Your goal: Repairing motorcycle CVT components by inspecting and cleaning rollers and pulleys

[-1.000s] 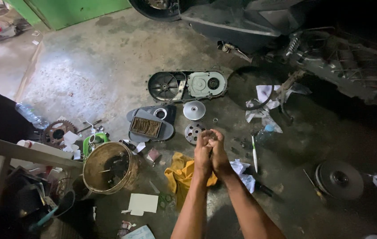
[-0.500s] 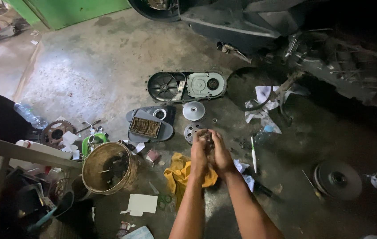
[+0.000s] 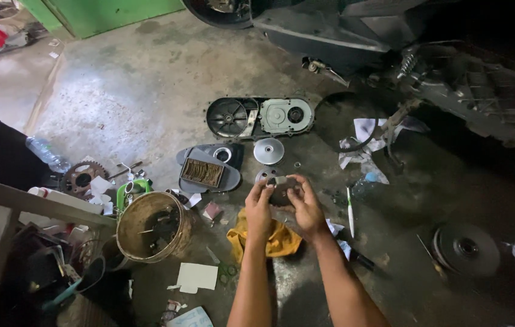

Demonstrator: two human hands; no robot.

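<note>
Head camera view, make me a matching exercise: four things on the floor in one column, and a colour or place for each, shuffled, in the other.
Things:
1. rag
2. bucket
3. sprocket
4. round disc

Descriptions:
A. silver, just below the long engine cover
B. yellow, under the two hands
C. rusty, toothed, far left by a plastic bottle
D. dirty and round, with tools inside, left of the rag

Both the left hand and right hand hold a small dark part.

Pairs: 1-B, 2-D, 3-C, 4-A
</note>
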